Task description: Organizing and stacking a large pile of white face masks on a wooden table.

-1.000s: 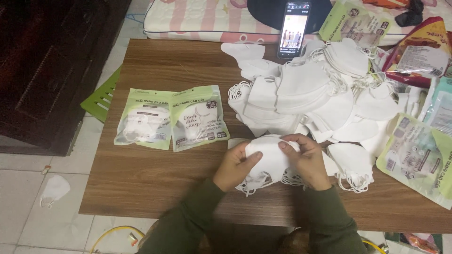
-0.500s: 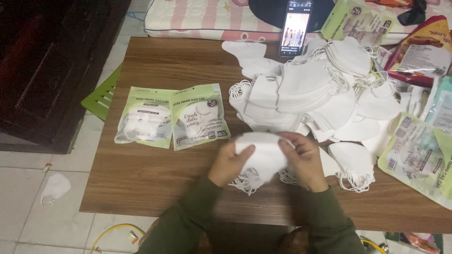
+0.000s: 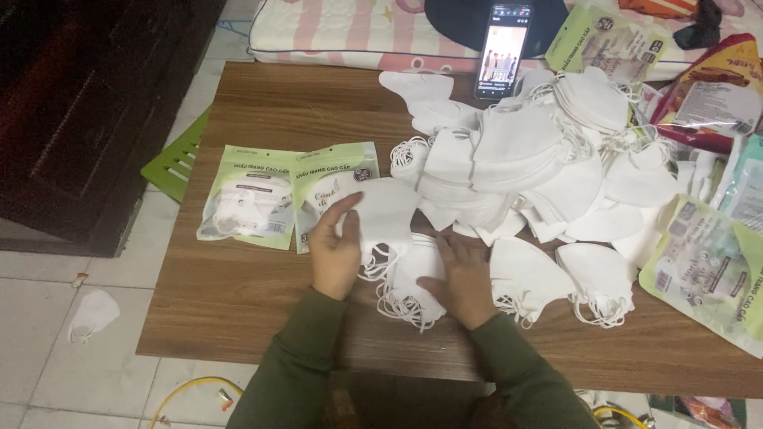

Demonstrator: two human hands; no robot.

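My left hand grips a folded white face mask and holds it above the wooden table, close to two green sealed mask packets. My right hand lies flat, fingers apart, on a small stack of white masks with loose ear loops at the table's front. Behind both hands spreads a big heap of white masks. Both sleeves are dark green.
A phone with a lit screen leans at the table's far edge. Empty green packets and other bags lie at the right. One mask lies on the tiled floor at left, beside a dark wooden cabinet.
Both hands held one mask together before. Now my left hand has carried it left toward the green packets, and my right hand has dropped flat onto the stack.
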